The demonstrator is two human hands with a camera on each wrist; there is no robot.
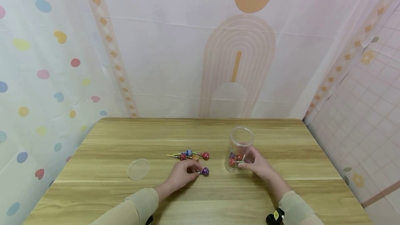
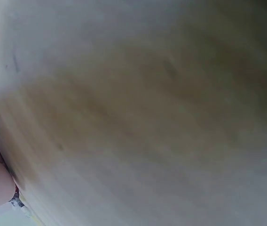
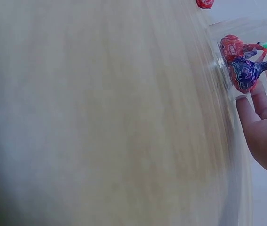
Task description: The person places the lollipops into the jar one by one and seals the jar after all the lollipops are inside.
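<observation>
Pinched in the left hand's (image 1: pixel 182 173) grip is a purple lollipop (image 1: pixel 204 171), its wrapped head poking out to the right of the fingertips and its stick running back leftward under the fingers, so its long axis lies roughly flat along the wooden surface (image 1: pixel 281 197). That hand lies low, knuckles up, with the forearm stretching back toward the body. Just beyond the grip lies a small heap of lollipops (image 1: pixel 190 155), sticks pointing mostly left. Well to the right, the right hand (image 1: pixel 257 165) wraps its fingers round the lower part of a clear jar (image 1: pixel 239 148), which stands upright with its mouth open upward and holds a few lollipops (image 3: pixel 239 61) at its bottom. Left of the left hand, a clear lid (image 1: pixel 139 169) lies flat.
</observation>
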